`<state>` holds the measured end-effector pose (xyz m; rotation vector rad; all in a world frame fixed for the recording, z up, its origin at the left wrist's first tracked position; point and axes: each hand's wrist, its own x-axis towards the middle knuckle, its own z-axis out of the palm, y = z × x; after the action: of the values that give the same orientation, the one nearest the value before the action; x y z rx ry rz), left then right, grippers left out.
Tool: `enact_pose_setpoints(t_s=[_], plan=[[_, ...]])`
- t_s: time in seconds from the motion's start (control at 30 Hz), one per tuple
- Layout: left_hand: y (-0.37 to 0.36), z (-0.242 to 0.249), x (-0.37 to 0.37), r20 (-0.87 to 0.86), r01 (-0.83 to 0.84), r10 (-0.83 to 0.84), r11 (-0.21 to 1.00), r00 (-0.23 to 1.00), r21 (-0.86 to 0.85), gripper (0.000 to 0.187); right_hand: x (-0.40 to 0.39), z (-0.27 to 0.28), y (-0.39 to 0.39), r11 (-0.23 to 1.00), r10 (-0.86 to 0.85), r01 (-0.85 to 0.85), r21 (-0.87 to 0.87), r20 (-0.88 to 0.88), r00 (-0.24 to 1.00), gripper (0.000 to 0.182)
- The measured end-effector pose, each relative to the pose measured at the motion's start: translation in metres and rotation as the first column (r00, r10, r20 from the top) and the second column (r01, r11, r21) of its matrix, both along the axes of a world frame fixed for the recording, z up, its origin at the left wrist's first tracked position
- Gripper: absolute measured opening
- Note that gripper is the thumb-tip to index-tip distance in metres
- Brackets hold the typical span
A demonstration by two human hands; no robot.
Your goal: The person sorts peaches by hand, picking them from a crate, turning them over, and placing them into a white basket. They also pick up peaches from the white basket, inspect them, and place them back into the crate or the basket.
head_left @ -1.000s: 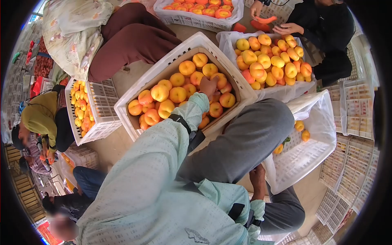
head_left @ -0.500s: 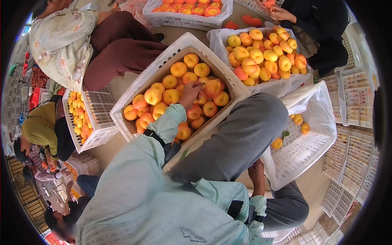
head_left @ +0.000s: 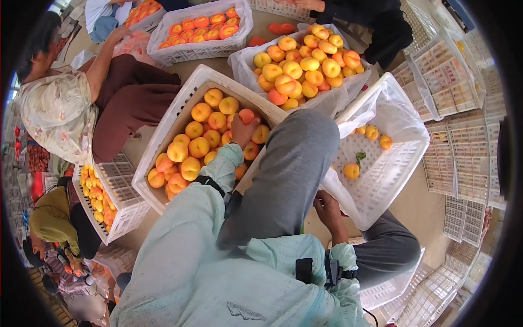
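My left hand (head_left: pixel 243 132) is closed around an orange-red peach (head_left: pixel 247 116) above a cardboard-lined white crate (head_left: pixel 143 173). Yellow and orange peaches (head_left: pixel 199 146) fill this crate around the hand. My right hand (head_left: pixel 330 213) is low beside a tilted white crate (head_left: pixel 402 158), next to its plastic liner (head_left: pixel 343 200). Its fingers look curled, and what they grip, if anything, is hidden. Inside the tilted crate lie several peaches, including one (head_left: pixel 351 170) near a green leaf (head_left: pixel 360 157).
A heaped, lined crate of peaches (head_left: pixel 310 68) stands ahead, with a crate of netted peaches (head_left: pixel 201 50) behind it. My grey-trousered knee (head_left: pixel 305 136) rises between the crates. A person in maroon trousers (head_left: pixel 136 101) sits left. Stacked crates (head_left: pixel 463 147) line the right.
My left hand now lifts a peach that shows above its fingers. The view has shifted, revealing more at the top left. My right hand shows more fully beside the tilted crate.
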<state>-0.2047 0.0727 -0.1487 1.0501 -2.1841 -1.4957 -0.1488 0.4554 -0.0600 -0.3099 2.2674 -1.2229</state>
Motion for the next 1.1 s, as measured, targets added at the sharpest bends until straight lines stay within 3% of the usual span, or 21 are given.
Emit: enact_pose_setpoints(t_s=[0.03, 0.07, 0.1, 0.17, 0.3, 0.37, 0.5, 0.57, 0.6, 0.63, 0.67, 0.73, 0.77, 0.8, 0.83, 0.87, 0.9, 0.97, 1.0, 1.07, 1.1], plan=[[-0.005, -0.006, -0.003, -0.044, -0.005, 0.011, 0.992, 0.999, 0.130, 0.055, -0.001, 0.006, -0.003, 1.000, 0.029, -0.028, 0.008, -0.035, 0.999, 0.023], [-0.003, 0.015, -0.005, -0.021, -0.042, 0.055, 0.912, 0.998, 0.408, 0.048, -0.002, 0.012, -0.003, 0.998, 0.063, -0.062, 0.019, -0.068, 0.996, 0.023], [-0.005, 0.038, -0.002, 0.032, -0.093, 0.095, 0.759, 0.995, 0.645, 0.042, -0.002, 0.018, -0.001, 0.999, 0.014, -0.012, 0.039, -0.073, 0.997, 0.023], [-0.031, 0.036, 0.002, -0.055, -0.013, 0.102, 0.576, 0.993, 0.817, 0.037, -0.006, 0.031, -0.003, 1.000, 0.016, -0.015, 0.026, -0.042, 0.999, 0.024], [-0.016, 0.170, 0.003, -0.301, 0.278, -0.059, 0.583, 0.952, 0.764, 0.044, -0.017, 0.066, 0.000, 0.999, -0.019, 0.019, -0.047, -0.005, 1.000, 0.027], [-0.004, 0.226, -0.009, -0.450, 0.469, -0.188, 0.573, 0.873, 0.672, 0.047, -0.030, 0.093, -0.003, 0.905, 0.013, 0.128, -0.406, 0.328, 0.945, 0.031], [0.064, 0.315, -0.046, -0.517, 0.654, -0.401, 0.437, 0.756, 0.618, 0.046, -0.070, 0.143, -0.011, 0.806, 0.031, 0.187, -0.562, 0.355, 0.934, 0.040], [0.112, 0.329, -0.069, -0.460, 0.701, -0.551, 0.381, 0.696, 0.603, 0.042, -0.091, 0.161, -0.018, 0.541, -0.103, 0.375, -0.752, 0.383, 0.918, 0.054], [0.133, 0.327, -0.084, -0.430, 0.772, -0.683, 0.322, 0.591, 0.549, 0.041, -0.101, 0.165, -0.018, 0.536, -0.109, 0.379, -0.754, 0.383, 0.917, 0.054], [0.161, 0.328, -0.093, -0.343, 0.770, -0.731, 0.382, 0.590, 0.511, 0.041, -0.112, 0.168, -0.017, 0.403, -0.118, 0.419, -0.814, 0.408, 0.905, 0.054], [0.181, 0.321, -0.106, -0.263, 0.811, -0.820, 0.352, 0.508, 0.468, 0.043, -0.121, 0.168, -0.015, 0.262, -0.124, 0.452, -0.853, 0.434, 0.892, 0.054], [0.214, 0.302, -0.127, -0.099, 0.949, -0.951, 0.278, 0.294, 0.148, 0.050, -0.135, 0.159, -0.007, 0.297, -0.224, 0.513, -0.805, 0.464, 0.857, 0.052], [0.226, 0.287, -0.137, -0.095, 0.949, -0.952, 0.273, 0.290, 0.157, 0.050, -0.143, 0.153, -0.001, 0.329, -0.317, 0.568, -0.754, 0.478, 0.819, 0.050], [0.238, 0.275, -0.147, 0.062, 0.939, -0.954, 0.275, 0.293, -0.206, 0.050, -0.153, 0.138, 0.010, 0.323, -0.323, 0.579, -0.749, 0.488, 0.811, 0.050], [0.245, 0.263, -0.157, 0.204, 0.822, -0.919, 0.182, 0.338, -0.540, 0.051, -0.163, 0.112, 0.024, 0.234, -0.267, 0.641, -0.731, 0.586, 0.765, 0.048], [0.250, 0.265, -0.166, 0.155, 0.813, -0.901, 0.276, 0.404, -0.513, 0.047, -0.172, 0.085, 0.037, 0.146, -0.199, 0.699, -0.700, 0.671, 0.714, 0.045], [0.251, 0.261, -0.176, 0.161, 0.819, -0.905, 0.266, 0.395, -0.509, 0.047, -0.179, 0.062, 0.046, 0.136, -0.203, 0.705, -0.696, 0.677, 0.708, 0.045], [0.245, 0.250, -0.197, -0.120, 0.865, -0.858, 0.502, 0.499, 0.013, 0.041, -0.193, 0.016, 0.062, 0.094, -0.346, 0.861, -0.499, 0.795, 0.499, 0.042], [0.242, 0.254, -0.196, -0.162, 0.815, -0.813, 0.504, 0.560, 0.287, 0.035, -0.198, -0.008, 0.068, 0.082, -0.349, 0.866, -0.493, 0.800, 0.488, 0.042], [0.252, 0.257, -0.202, -0.179, 0.836, -0.827, 0.481, 0.533, 0.265, 0.033, -0.205, -0.052, 0.076, 0.262, -0.586, 0.938, -0.229, 0.734, 0.343, 0.042], [0.256, 0.259, -0.208, -0.210, 0.857, -0.836, 0.463, 0.507, 0.226, 0.032, -0.210, -0.065, 0.075, 0.253, -0.586, 0.941, -0.224, 0.738, 0.333, 0.042]])
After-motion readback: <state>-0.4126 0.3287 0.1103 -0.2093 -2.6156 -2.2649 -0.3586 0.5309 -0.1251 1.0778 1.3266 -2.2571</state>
